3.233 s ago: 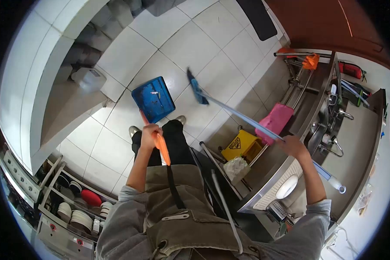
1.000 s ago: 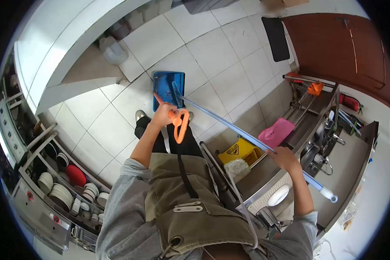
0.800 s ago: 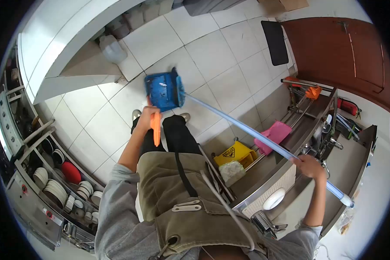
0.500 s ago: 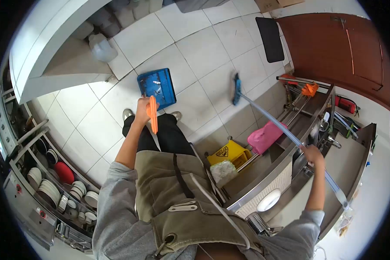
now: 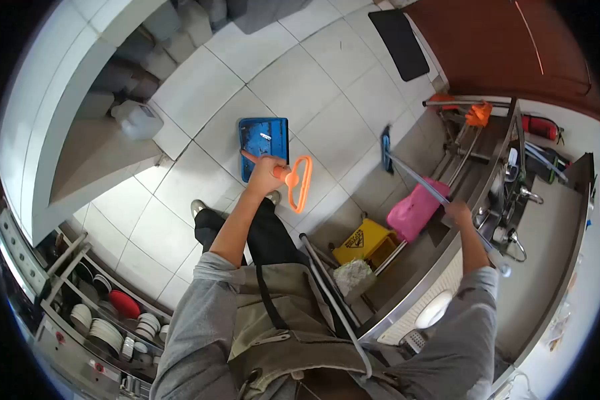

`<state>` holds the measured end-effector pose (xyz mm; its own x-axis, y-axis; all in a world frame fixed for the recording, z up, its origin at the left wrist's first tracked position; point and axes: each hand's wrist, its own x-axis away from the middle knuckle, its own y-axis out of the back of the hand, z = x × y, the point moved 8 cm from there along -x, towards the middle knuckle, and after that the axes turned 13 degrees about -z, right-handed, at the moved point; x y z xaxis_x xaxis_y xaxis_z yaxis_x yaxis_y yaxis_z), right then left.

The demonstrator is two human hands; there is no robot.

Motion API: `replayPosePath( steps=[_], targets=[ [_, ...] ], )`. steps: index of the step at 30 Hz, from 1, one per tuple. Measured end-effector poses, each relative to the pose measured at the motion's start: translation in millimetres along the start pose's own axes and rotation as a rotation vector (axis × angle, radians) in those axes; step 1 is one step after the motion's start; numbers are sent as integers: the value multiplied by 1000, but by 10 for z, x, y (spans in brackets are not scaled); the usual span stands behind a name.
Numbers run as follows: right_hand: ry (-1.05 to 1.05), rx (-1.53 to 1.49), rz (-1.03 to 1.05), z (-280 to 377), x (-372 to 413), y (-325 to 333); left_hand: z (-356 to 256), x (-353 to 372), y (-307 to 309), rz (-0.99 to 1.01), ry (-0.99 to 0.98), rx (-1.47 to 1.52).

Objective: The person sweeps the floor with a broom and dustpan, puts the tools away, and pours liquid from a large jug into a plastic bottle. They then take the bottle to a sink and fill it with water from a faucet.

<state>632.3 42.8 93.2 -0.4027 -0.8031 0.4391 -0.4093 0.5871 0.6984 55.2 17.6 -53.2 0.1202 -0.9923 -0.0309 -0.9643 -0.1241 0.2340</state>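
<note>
My left hand (image 5: 267,176) is closed round the orange handle (image 5: 303,185) of a blue dustpan (image 5: 279,127), low over the tiled floor in front of my feet. Bits of white litter (image 5: 265,137) lie in the pan. On the other side, my right hand (image 5: 458,213) grips the long pale pole of a broom (image 5: 417,175). The broom's blue head (image 5: 386,149) is by the base of the metal counter, apart from the dustpan. The pole slants up past my right forearm.
Beneath the steel sink counter (image 5: 420,280) are a yellow mop bucket (image 5: 365,241) and a pink container (image 5: 417,210). Dish shelves (image 5: 107,300) stand at left, with a plastic jug (image 5: 138,120) beyond. A black mat (image 5: 399,45) lies near the brown door (image 5: 507,53).
My left hand has moved right with the dustpan, and its orange handle has turned to show its loop. The broom has shifted slightly right, toward the counter, while the whole view has tilted.
</note>
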Motion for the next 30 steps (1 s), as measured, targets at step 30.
replayPosePath(
  steps=[30],
  targets=[
    [-177,-101,29,-515,1159,589,-24,372,245,-460,-46,51]
  ],
)
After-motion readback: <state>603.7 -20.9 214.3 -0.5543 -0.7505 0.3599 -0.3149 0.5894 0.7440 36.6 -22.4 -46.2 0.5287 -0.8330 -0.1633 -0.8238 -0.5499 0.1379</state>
